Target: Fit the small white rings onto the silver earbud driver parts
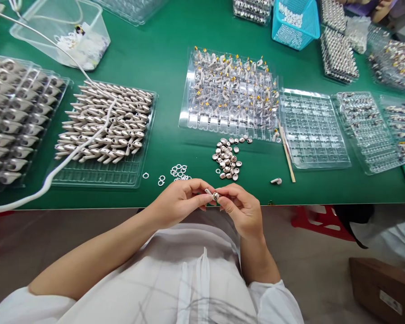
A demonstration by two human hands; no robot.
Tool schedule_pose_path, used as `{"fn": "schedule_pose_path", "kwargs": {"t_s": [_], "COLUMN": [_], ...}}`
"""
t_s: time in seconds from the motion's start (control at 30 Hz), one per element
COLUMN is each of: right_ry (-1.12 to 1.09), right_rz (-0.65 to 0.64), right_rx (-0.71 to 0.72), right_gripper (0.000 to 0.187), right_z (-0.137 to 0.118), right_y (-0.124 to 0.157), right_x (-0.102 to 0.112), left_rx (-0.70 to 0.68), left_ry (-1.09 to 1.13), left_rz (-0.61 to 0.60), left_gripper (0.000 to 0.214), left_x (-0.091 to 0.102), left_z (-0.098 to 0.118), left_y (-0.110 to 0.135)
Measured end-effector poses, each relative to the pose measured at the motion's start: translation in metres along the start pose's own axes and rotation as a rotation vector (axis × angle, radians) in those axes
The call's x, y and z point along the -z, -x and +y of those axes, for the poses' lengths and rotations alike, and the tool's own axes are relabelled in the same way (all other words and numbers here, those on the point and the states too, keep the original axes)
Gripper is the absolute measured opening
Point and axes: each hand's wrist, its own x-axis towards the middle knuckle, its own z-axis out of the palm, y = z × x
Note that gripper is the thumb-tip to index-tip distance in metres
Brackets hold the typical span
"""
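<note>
Just over the table's front edge, my left hand (176, 203) pinches the pale stem of a small earbud (216, 196). My right hand (243, 208) grips the round head of the same earbud between thumb and fingers, so the fingertips partly cover it. Beyond the hands lies a loose pile of beige earbud caps (225, 156). White rings (178, 171) are scattered past my left hand, some close to its knuckles. A single earbud (276, 181) rests on the table to the right, near a thin wooden stick (286, 155).
A clear tray of earbud parts with yellow tips (229, 94) stands ahead. To the left, a tray of beige stem housings (104, 121) has a white cable (84, 146) crossing over it. A teal basket (295, 33) and a clear bin (101, 33) stand farther back.
</note>
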Motion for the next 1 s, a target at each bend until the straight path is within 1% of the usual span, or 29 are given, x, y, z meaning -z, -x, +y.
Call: {"fn": "schedule_pose_path", "kwargs": {"t_s": [0.13, 0.33, 0.5, 0.63, 0.73, 0.87, 0.93, 1.0], "right_ry": [0.015, 0.042, 0.168, 0.204, 0.218, 0.267, 0.254, 0.212], "right_rz": [-0.02, -0.074, -0.098, -0.104, -0.089, -0.039, 0.008, 0.07], "right_rx": [0.008, 0.072, 0.179, 0.242, 0.277, 0.29, 0.265, 0.215], "right_gripper": [0.016, 0.017, 0.02, 0.025, 0.023, 0.016, 0.014, 0.012], "right_z": [0.001, 0.001, -0.002, -0.003, -0.002, 0.001, 0.004, 0.007], "right_y": [-0.001, -0.001, -0.004, -0.005, -0.005, -0.003, -0.002, -0.001], "right_x": [0.001, 0.003, 0.006, 0.006, 0.005, -0.001, -0.006, -0.01], "left_rx": [0.038, 0.088, 0.151, 0.191, 0.2, 0.186, 0.16, 0.105], "left_ry": [0.027, 0.089, 0.168, 0.209, 0.222, 0.157, 0.103, 0.035], "left_rz": [-0.026, -0.07, -0.104, -0.133, -0.154, -0.148, -0.115, -0.036], "left_gripper": [0.022, 0.021, 0.025, 0.024, 0.023, 0.025, 0.027, 0.027], "left_x": [0.001, 0.003, 0.004, 0.006, 0.007, 0.006, 0.003, 0.001], "left_z": [0.001, 0.003, 0.002, -0.002, -0.004, -0.001, 0.001, -0.001], "left_y": [-0.001, -0.002, -0.004, -0.005, -0.004, -0.003, -0.003, -0.001]}}
